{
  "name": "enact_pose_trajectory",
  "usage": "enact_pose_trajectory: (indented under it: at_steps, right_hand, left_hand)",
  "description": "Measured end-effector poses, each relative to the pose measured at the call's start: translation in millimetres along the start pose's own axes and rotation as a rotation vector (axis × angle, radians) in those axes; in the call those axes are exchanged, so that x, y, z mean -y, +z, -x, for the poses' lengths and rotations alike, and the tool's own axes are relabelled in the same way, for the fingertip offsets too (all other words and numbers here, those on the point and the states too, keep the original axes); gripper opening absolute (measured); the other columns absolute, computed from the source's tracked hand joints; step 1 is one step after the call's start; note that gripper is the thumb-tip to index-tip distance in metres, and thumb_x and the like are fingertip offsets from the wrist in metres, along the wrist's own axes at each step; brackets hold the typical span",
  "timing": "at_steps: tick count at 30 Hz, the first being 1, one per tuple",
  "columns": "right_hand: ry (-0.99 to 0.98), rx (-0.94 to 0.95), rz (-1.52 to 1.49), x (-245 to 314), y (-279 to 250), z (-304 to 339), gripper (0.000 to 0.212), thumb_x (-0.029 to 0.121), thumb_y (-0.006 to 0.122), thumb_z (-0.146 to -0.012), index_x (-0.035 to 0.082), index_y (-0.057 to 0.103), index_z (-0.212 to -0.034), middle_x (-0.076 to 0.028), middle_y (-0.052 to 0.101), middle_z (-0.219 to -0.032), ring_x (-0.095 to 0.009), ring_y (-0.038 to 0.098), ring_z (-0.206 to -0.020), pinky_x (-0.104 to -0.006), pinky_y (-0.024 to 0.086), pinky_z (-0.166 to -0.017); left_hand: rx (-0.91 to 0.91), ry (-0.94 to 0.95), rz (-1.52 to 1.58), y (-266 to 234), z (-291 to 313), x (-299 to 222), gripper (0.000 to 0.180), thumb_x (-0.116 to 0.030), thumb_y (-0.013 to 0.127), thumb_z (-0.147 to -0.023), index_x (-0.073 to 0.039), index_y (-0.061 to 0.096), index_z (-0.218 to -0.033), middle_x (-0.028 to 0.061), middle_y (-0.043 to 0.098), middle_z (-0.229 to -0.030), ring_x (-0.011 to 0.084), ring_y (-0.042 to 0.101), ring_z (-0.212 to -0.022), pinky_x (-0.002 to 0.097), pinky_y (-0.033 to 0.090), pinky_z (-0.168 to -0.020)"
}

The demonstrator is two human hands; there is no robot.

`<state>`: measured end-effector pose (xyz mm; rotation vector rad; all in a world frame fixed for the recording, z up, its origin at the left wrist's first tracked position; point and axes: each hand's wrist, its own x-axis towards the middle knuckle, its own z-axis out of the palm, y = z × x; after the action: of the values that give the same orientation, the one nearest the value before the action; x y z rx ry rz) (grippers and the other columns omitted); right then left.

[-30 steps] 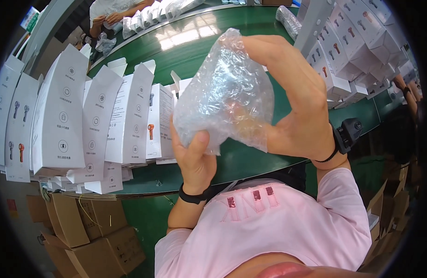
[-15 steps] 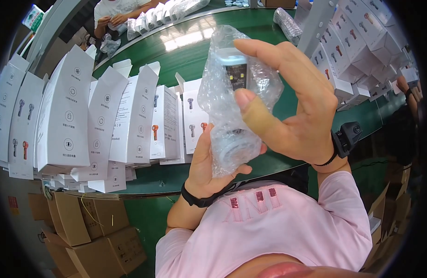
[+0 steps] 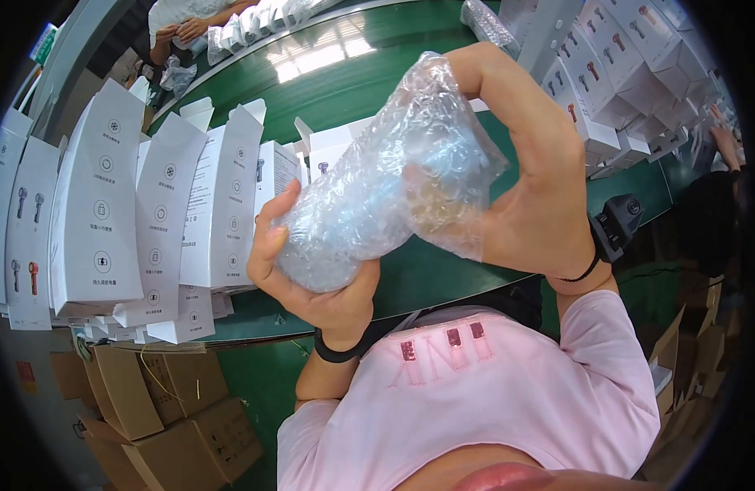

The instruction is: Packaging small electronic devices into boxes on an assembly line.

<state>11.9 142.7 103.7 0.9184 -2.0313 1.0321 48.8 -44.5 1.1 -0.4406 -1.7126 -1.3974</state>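
Note:
Tilted across the space before my chest is a clear bubble-wrap bag (image 3: 353, 204), with a pale blue object showing blurred through the plastic. It looks like a handheld fan, of the kind pictured on the nearby boxes. The lower left end rests in my left hand (image 3: 320, 295), its fingers and thumb curled round it. At the upper right end, my right hand (image 3: 533, 172) grips the bag. Its thumb shows through the plastic at the bag's wide end, while the fingertips are hidden behind the bag.
White printed boxes (image 3: 99, 204) with raised flaps stand in a row on the left of the green table (image 3: 427, 282). More white boxes (image 3: 615, 74) are stacked at the right. Another bubble-wrapped item (image 3: 488, 29) lies at the back. Across the table sits a person (image 3: 189, 24). Brown cartons (image 3: 181, 409) stand below left.
The bag has swung from nearly upright to a slant, its lower end moving left with my left hand. My right thumb is now behind plastic, and the pale blue object is more covered.

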Motion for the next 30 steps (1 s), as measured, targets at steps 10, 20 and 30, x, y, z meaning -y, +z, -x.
enact_pose_trajectory:
  at_steps: [10,20,30]
  right_hand:
    - [0.005,-0.015,-0.025,0.0,3.5,4.7,0.037,0.011,0.076,-0.073,-0.001,0.060,-0.104,-0.010,0.061,-0.098,-0.019,0.062,-0.088,-0.0280,0.049,-0.080]
    - [0.027,0.419,-0.219,-30.7,-15.8,0.9,0.075,0.032,0.090,-0.062,0.000,0.060,-0.123,-0.015,0.064,-0.120,-0.020,0.063,-0.101,-0.0331,0.048,-0.091]
    - [1.088,-0.135,-0.831,-262.1,103.6,-56.8,0.032,0.040,0.064,-0.093,0.008,0.063,-0.094,-0.005,0.059,-0.074,-0.011,0.046,-0.051,-0.0258,0.027,-0.039]
  left_hand:
    - [0.025,-0.067,-0.020,-1.4,2.9,-0.4,0.082,0.005,0.079,-0.063,-0.015,0.035,-0.130,0.0224,0.050,-0.131,0.0331,0.050,-0.122,0.0422,0.039,-0.105]
    - [0.048,-0.201,0.037,-6.8,-4.2,-0.3,0.083,-0.001,0.079,-0.066,-0.006,0.035,-0.137,0.0187,0.051,-0.130,0.0287,0.052,-0.120,0.0405,0.041,-0.103]
    - [0.807,-0.229,0.512,-16.1,-23.7,-0.5,0.080,-0.029,0.084,-0.074,0.006,0.048,-0.137,0.0243,0.050,-0.138,0.0391,0.046,-0.131,0.0461,0.038,-0.107]
